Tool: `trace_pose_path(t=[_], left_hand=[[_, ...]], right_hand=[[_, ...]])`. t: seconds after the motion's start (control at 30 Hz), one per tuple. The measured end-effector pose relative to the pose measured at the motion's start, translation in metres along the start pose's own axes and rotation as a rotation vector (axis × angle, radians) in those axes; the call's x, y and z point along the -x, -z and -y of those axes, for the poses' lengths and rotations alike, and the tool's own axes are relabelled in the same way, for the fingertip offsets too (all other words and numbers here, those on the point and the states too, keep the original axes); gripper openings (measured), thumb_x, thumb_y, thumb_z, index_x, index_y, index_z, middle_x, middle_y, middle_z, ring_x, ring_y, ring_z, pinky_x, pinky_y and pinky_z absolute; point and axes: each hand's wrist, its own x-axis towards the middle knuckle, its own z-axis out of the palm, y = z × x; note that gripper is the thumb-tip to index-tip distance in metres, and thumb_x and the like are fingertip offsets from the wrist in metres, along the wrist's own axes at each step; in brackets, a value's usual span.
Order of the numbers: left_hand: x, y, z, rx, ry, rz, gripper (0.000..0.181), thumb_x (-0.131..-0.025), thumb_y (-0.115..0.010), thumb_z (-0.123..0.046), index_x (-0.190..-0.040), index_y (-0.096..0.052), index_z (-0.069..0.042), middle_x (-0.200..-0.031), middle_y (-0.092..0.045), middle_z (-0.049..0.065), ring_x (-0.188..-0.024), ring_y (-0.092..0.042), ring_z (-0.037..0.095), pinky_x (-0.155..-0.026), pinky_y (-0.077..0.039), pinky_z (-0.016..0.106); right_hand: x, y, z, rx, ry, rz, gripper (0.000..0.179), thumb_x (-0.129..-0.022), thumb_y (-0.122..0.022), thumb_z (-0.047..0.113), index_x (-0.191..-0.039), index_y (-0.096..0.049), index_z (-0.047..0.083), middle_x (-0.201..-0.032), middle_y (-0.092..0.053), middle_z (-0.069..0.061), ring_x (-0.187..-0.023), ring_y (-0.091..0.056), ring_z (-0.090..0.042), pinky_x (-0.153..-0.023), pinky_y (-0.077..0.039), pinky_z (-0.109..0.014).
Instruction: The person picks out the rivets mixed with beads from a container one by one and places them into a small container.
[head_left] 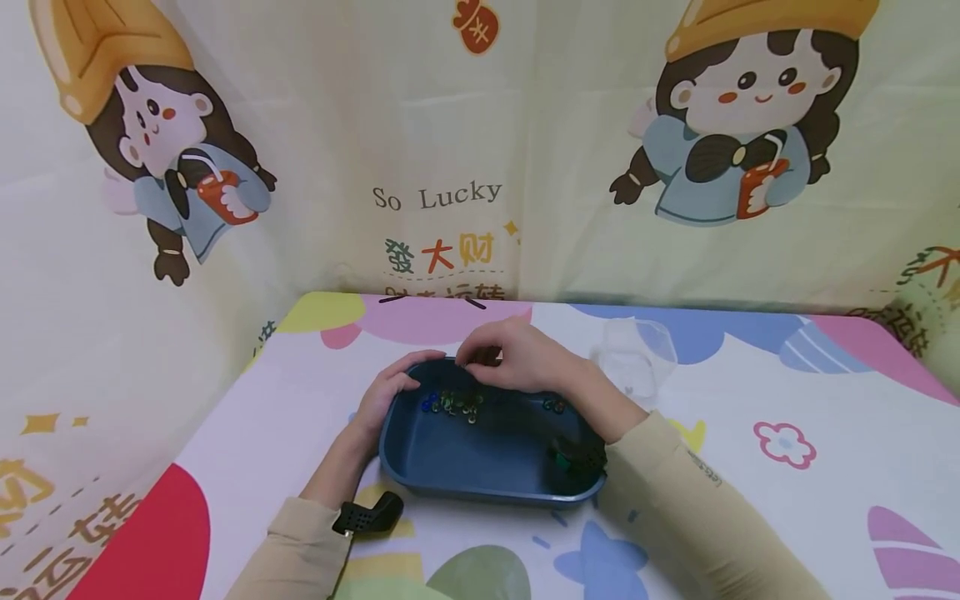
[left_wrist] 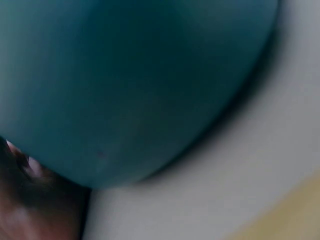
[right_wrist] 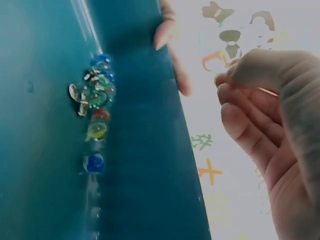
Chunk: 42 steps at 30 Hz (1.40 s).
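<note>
The person's left hand [head_left: 384, 393] grips the blue tray [head_left: 465, 467] at its far left corner, thumb inside the wall, while the right hand [head_left: 521, 357], apart from it, curls its fingers by the far rim; I can't tell whether they hold anything. Marbles [head_left: 452, 403] cluster inside the tray along its far side, and a clear box [head_left: 651, 354] sits on the tabletop [head_left: 300, 400] beyond the right forearm.

Table [head_left: 840, 392] bears tray [head_left: 480, 467] (box [head_left: 658, 350] too, apparently).

Beige sleeves [head_left: 297, 537] are worn, the right bearing small dark lettering [head_left: 703, 469], with a perforated black left-wrist camera [head_left: 369, 514].
</note>
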Motion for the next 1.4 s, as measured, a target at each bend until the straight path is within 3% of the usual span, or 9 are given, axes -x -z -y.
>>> trace_pose_path(t=[0.23, 0.4, 0.73, 1.0, 1.4], left_hand=[[0.001, -0.002, 0.002, 0.008, -0.008, 0.006, 0.055, -0.093, -0.030, -0.001, -0.145, -0.048, 0.002, -0.146, -0.050, 0.015, -0.130, -0.046, 0.035, -0.101, -0.044, 0.035], [0.000, 0.000, 0.001, -0.025, -0.008, 0.003, 0.056, -0.093, -0.030, -0.001, -0.146, -0.048, 0.002, -0.148, -0.048, 0.015, -0.132, -0.045, 0.034, -0.103, -0.043, 0.037], [-0.001, 0.000, -0.001, -0.019, -0.010, 0.008, 0.057, -0.092, -0.030, 0.000, -0.146, -0.047, 0.002, -0.152, -0.044, 0.016, -0.134, -0.043, 0.034, -0.101, -0.045, 0.034], [0.001, 0.000, 0.001, -0.033, 0.004, -0.008, 0.057, -0.092, -0.031, 0.000, -0.146, -0.047, 0.002, -0.153, -0.042, 0.013, -0.135, -0.041, 0.033, -0.101, -0.044, 0.031], [-0.001, 0.001, 0.001, -0.044, 0.022, -0.008, 0.057, -0.092, -0.032, -0.003, -0.147, -0.047, 0.000, -0.154, -0.040, 0.011, -0.137, -0.039, 0.033, -0.103, -0.042, 0.034]], right_hand=[[0.008, 0.005, -0.002, -0.066, 0.049, -0.162, 0.013, -0.087, -0.072, 0.000, -0.098, -0.077, 0.004, -0.093, -0.073, 0.000, -0.075, -0.063, -0.007, -0.068, -0.054, -0.028], [0.010, 0.008, -0.002, -0.108, 0.061, -0.211, 0.014, -0.086, -0.072, -0.001, -0.097, -0.077, 0.006, -0.092, -0.073, 0.000, -0.076, -0.065, -0.009, -0.066, -0.054, -0.029], [0.028, 0.033, 0.005, -0.144, -0.054, -0.290, 0.015, -0.087, -0.074, -0.003, -0.101, -0.075, 0.001, -0.092, -0.073, -0.009, -0.078, -0.067, -0.015, -0.072, -0.055, -0.029], [0.051, 0.057, -0.006, -0.154, -0.185, -0.361, 0.017, -0.088, -0.070, -0.005, -0.104, -0.075, -0.001, -0.097, -0.073, -0.010, -0.080, -0.066, -0.019, -0.073, -0.054, -0.026], [0.069, 0.072, -0.020, -0.169, -0.289, -0.403, 0.016, -0.091, -0.068, -0.003, -0.106, -0.073, -0.005, -0.096, -0.071, -0.014, -0.080, -0.066, -0.024, -0.074, -0.054, -0.024]])
